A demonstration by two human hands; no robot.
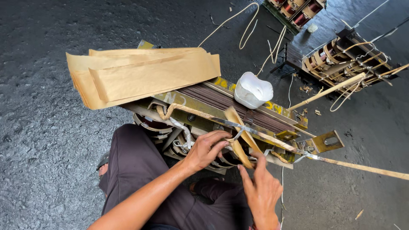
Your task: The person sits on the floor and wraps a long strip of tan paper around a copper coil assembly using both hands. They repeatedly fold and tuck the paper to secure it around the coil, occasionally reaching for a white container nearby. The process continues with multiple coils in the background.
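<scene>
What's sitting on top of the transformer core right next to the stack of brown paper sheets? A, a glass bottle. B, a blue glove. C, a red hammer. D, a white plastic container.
D: a white plastic container rests on the transformer core, just right of the stack of brown paper sheets.

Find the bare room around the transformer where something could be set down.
Free: the dark floor left of the paper stack, and the floor lower right under the long strip. Crowded: the transformer top with the white cup, and both hands at its front.
</scene>
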